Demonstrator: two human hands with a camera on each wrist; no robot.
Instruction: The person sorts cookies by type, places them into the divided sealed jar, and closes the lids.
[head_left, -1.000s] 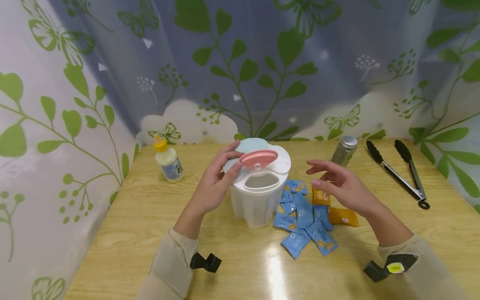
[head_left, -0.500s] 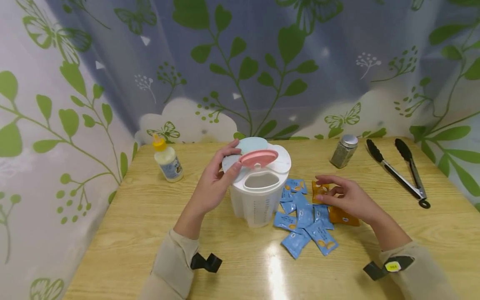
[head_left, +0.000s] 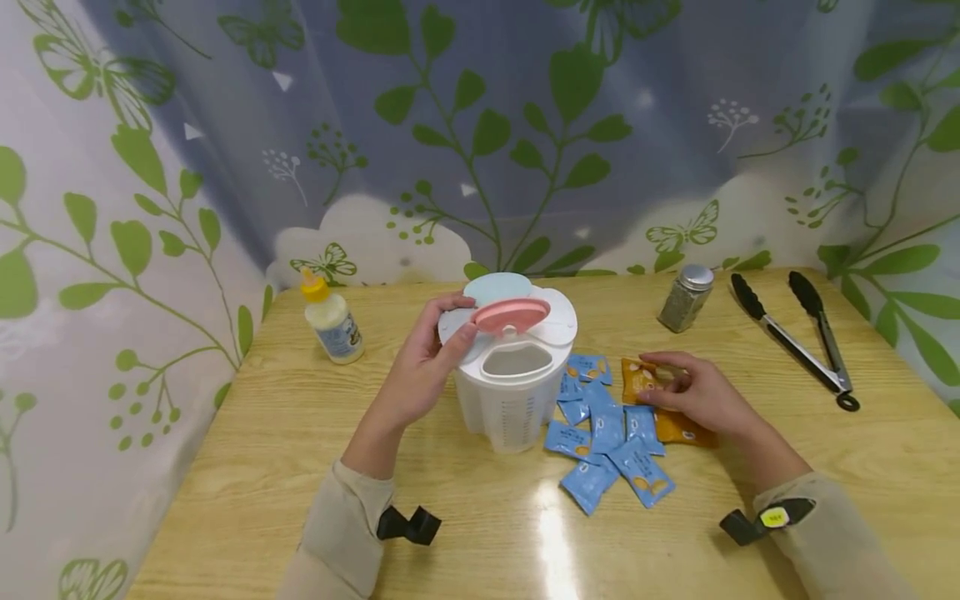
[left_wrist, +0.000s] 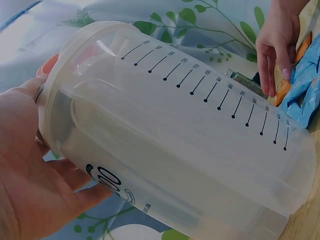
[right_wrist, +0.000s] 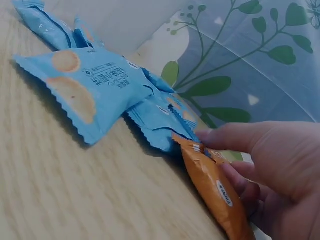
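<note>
A white, translucent storage container point(head_left: 517, 412) with measuring marks stands on the table. Its lid carries grey, light blue and pink flaps; the pink flap point(head_left: 512, 316) is raised over an opening. My left hand point(head_left: 416, 379) grips the lid's left rim, thumb on top; in the left wrist view its fingers reach round the container point(left_wrist: 170, 125). To the right, my right hand point(head_left: 701, 392) pinches an orange snack packet point(head_left: 636, 379) between thumb and fingers. A second orange packet point(head_left: 682, 428) lies under that hand. Several blue biscuit packets point(head_left: 608, 429) lie beside the container.
A yellow-capped squeeze bottle point(head_left: 333, 327) stands at the left. Behind the right hand is a glass jar point(head_left: 686, 300) with a metal lid, and tongs point(head_left: 798, 346) lie spread at far right. A leaf-patterned curtain point(head_left: 480, 150) hangs along the table's back edge.
My right hand has come down and forward from above the packets, and its fingers have closed on the far orange packet. My left hand has kept its grip on the container.
</note>
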